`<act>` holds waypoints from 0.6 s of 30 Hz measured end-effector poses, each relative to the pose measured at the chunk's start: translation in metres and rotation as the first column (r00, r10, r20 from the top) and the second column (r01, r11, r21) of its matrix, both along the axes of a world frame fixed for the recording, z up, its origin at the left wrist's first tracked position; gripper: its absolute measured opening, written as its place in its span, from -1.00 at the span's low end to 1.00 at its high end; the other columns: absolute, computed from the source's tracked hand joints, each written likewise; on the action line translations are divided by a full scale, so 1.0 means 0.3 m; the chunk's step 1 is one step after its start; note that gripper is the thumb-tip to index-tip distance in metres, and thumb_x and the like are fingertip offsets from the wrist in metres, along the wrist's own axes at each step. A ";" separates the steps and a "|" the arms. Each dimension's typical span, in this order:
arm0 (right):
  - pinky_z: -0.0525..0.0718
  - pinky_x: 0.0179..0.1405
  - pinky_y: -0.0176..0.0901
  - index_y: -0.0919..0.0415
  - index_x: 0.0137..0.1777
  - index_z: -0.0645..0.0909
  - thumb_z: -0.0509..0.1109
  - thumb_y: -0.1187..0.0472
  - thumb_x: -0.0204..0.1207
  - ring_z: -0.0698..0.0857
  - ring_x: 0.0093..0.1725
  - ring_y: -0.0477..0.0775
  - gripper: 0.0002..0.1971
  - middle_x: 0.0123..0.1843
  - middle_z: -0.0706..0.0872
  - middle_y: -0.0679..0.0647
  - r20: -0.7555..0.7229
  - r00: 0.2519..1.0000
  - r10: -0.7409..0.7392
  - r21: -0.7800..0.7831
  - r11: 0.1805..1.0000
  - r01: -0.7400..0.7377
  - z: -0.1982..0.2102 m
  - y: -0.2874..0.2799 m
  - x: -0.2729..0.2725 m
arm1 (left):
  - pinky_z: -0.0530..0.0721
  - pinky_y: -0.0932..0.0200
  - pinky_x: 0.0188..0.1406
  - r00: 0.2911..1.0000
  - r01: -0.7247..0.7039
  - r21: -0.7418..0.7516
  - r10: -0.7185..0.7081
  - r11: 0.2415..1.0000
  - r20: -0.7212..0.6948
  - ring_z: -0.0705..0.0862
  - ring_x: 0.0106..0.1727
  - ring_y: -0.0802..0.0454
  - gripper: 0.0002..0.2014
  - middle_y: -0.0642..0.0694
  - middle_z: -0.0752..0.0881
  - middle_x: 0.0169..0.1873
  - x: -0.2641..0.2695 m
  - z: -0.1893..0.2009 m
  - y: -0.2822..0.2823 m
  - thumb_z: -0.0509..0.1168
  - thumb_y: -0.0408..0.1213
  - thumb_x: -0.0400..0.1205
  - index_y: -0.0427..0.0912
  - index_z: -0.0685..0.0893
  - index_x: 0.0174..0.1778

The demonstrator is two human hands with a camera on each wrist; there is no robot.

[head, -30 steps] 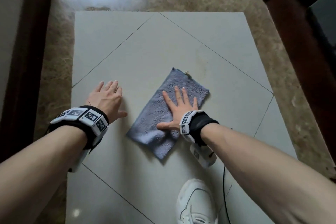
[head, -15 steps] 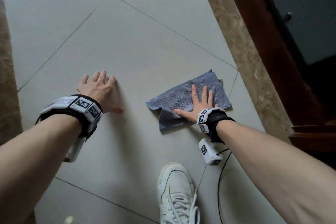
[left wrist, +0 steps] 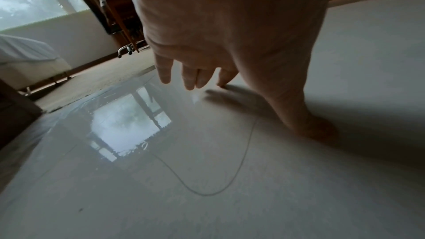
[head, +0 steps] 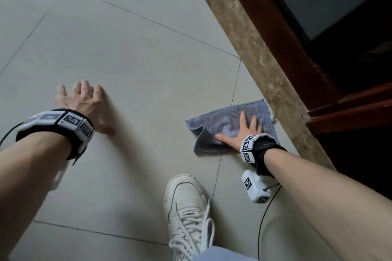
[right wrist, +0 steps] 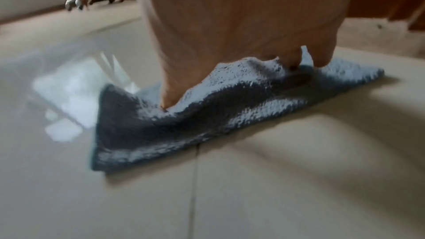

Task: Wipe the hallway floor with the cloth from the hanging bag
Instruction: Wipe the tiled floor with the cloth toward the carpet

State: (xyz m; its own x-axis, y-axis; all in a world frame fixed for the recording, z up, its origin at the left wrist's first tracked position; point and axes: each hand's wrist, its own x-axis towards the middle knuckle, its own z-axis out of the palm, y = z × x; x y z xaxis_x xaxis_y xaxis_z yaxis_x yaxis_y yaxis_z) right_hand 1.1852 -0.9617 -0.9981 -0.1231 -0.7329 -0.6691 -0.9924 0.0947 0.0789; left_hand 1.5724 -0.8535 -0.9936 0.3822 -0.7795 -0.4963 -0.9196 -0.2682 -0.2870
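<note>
A blue-grey terry cloth lies on the pale floor tiles close to the brown marble border at the right. My right hand presses flat on it with straight, spread fingers; the cloth's left part is rumpled and folded over. In the right wrist view the cloth bunches up in a ridge under my right hand. My left hand is spread on the bare tile at the left, well apart from the cloth. In the left wrist view my left hand touches the tile with thumb and fingertips and holds nothing.
A brown marble border strip and a dark wooden door frame run along the right. My white sneaker stands on the tile near the bottom middle. A thin black cable trails from the right wrist unit. Window light reflects off the glossy tile.
My right hand has slid the cloth to the right, up to the marble border, and its left edge has rumpled. My left hand has stayed planted on the tile.
</note>
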 end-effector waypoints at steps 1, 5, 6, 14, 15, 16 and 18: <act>-0.15 0.64 0.39 -0.14 0.70 -0.44 0.32 -0.66 0.16 -0.25 0.73 0.37 0.34 0.75 -0.36 0.21 0.013 1.000 -0.024 -0.004 1.000 0.024 0.005 0.007 -0.004 | 0.26 -0.24 0.51 1.000 -0.022 -0.007 0.022 1.000 -0.015 0.23 0.64 -0.16 0.42 -0.25 0.28 0.60 0.001 0.002 -0.002 0.29 0.71 -0.08 -0.11 0.16 0.61; -0.21 0.64 0.34 -0.12 0.69 -0.47 0.20 -0.73 0.14 -0.24 0.72 0.39 0.34 0.75 -0.35 0.27 0.047 0.997 -0.064 -0.041 0.997 0.065 -0.009 0.020 -0.024 | 0.21 -0.26 0.57 0.977 -0.181 -0.059 0.173 0.982 -0.128 0.20 0.66 -0.17 0.37 -0.27 0.26 0.62 0.018 0.008 -0.016 0.40 0.60 -0.05 -0.14 0.20 0.59; -0.20 0.64 0.36 -0.12 0.69 -0.47 0.17 -0.74 0.13 -0.25 0.72 0.40 0.33 0.74 -0.35 0.29 0.042 0.996 -0.077 -0.047 0.996 0.079 -0.018 0.008 -0.017 | 0.19 -0.28 0.59 0.965 -0.224 -0.056 0.213 0.973 -0.153 0.16 0.68 -0.16 0.41 -0.26 0.22 0.64 0.033 0.004 -0.021 0.41 0.60 -0.04 -0.16 0.14 0.63; -0.22 0.56 0.54 -0.01 0.65 -0.58 -0.06 -0.84 -0.02 -0.35 0.64 0.60 0.42 0.67 -0.41 0.48 -0.049 0.999 0.001 -0.053 0.999 -0.003 -0.092 -0.156 0.135 | -0.14 -0.41 0.62 0.893 -0.342 0.066 0.347 0.937 -0.287 -0.24 0.73 -0.12 0.79 -0.12 -0.29 0.72 0.121 -0.038 -0.051 0.30 0.72 -0.40 -0.02 -0.37 0.68; -0.22 0.56 0.53 -0.02 0.64 -0.60 -0.07 -0.84 -0.04 -0.35 0.64 0.60 0.43 0.67 -0.43 0.48 -0.051 0.998 0.047 -0.049 0.998 -0.049 -0.091 -0.195 0.149 | -0.24 -0.42 0.60 0.886 -0.342 0.094 0.354 0.935 -0.300 -0.32 0.72 -0.11 0.79 -0.11 -0.38 0.70 0.136 -0.044 -0.058 0.28 0.73 -0.42 0.02 -0.46 0.66; -0.22 0.57 0.52 -0.03 0.62 -0.62 -0.08 -0.85 -0.06 -0.35 0.65 0.59 0.43 0.67 -0.44 0.47 -0.056 0.994 0.097 -0.043 0.994 -0.099 -0.087 -0.238 0.163 | -0.31 -0.42 0.58 0.882 -0.338 0.111 0.355 0.935 -0.308 -0.39 0.70 -0.11 0.80 -0.10 -0.45 0.67 0.152 -0.051 -0.064 0.25 0.74 -0.43 0.05 -0.52 0.63; -0.19 0.58 0.49 -0.06 0.60 -0.65 -0.10 -0.86 -0.09 -0.34 0.66 0.57 0.42 0.67 -0.44 0.46 -0.060 0.980 0.191 -0.039 0.980 -0.193 -0.080 -0.322 0.198 | -0.38 -0.41 0.57 0.880 -0.329 0.139 0.356 0.934 -0.315 -0.48 0.66 -0.15 0.78 -0.12 -0.53 0.63 0.174 -0.057 -0.074 0.23 0.75 -0.43 0.08 -0.60 0.58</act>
State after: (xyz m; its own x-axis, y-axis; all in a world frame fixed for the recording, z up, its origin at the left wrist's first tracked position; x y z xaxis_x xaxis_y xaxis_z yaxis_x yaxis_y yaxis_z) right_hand 1.2447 -1.0582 -1.0222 -0.0132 -0.7755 -0.6313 -0.9867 -0.0923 0.1341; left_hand 1.6246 -0.8758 -1.0107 0.4214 -0.5827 -0.6949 -0.8195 -0.5728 -0.0167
